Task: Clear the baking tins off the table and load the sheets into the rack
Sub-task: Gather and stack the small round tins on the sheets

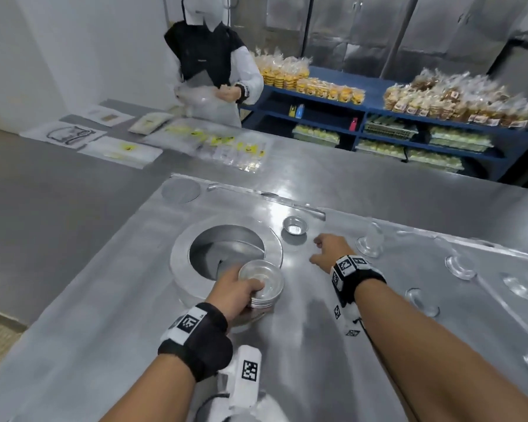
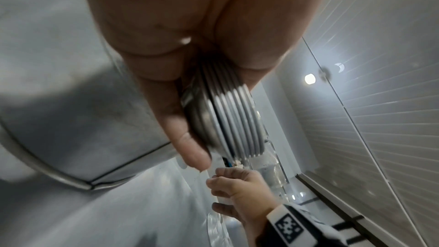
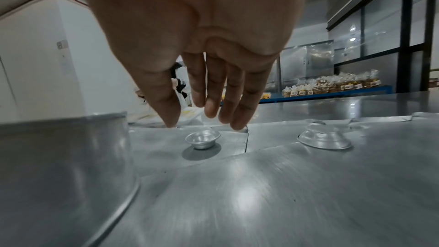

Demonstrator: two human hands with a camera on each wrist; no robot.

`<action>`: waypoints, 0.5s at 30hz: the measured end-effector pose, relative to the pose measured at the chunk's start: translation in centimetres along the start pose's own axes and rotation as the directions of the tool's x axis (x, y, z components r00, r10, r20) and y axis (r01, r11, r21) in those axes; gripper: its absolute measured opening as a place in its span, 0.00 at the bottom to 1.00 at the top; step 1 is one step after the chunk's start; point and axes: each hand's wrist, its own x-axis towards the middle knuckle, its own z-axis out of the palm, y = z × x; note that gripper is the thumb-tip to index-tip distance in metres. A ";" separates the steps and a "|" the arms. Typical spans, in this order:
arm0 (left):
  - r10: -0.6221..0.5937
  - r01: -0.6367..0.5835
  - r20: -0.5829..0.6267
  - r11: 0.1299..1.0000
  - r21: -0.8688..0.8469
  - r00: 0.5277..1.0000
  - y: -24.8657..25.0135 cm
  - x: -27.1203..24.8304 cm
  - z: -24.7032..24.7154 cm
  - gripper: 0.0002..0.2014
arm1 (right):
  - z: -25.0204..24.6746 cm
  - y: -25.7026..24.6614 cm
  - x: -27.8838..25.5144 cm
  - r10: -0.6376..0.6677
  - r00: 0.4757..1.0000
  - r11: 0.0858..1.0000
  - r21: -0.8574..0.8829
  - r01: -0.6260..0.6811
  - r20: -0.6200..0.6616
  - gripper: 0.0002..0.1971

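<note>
My left hand grips a nested stack of small round baking tins beside a large metal pot; the stack's rims show edge-on between thumb and fingers. My right hand hovers open, fingers spread downward, just short of a single upright tin on a metal baking sheet. An upturned tin lies to the right of my right hand. More upturned tins dot the sheet at the right.
Another person stands at the far side of the steel table, handling a plastic bag. Flat packaging bags lie near them. Blue shelves with bagged baked goods line the back wall.
</note>
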 end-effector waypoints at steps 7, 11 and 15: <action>-0.025 0.017 -0.077 0.995 -0.100 0.997 0.8 4.8 2.9 0.16 | 2.5 0.5 8.9 -0.065 0.997 0.995 -0.069 0.067 0.037 0.31; -0.042 0.023 -0.092 0.980 -0.200 0.995 1.0 7.0 3.6 0.16 | 4.1 -0.1 12.7 -0.078 0.996 0.993 -0.091 0.082 0.043 0.38; -0.054 0.025 -0.118 0.971 -0.238 0.992 0.7 8.4 3.9 0.15 | 5.4 -0.5 15.4 -0.046 0.998 0.994 -0.094 0.051 0.052 0.44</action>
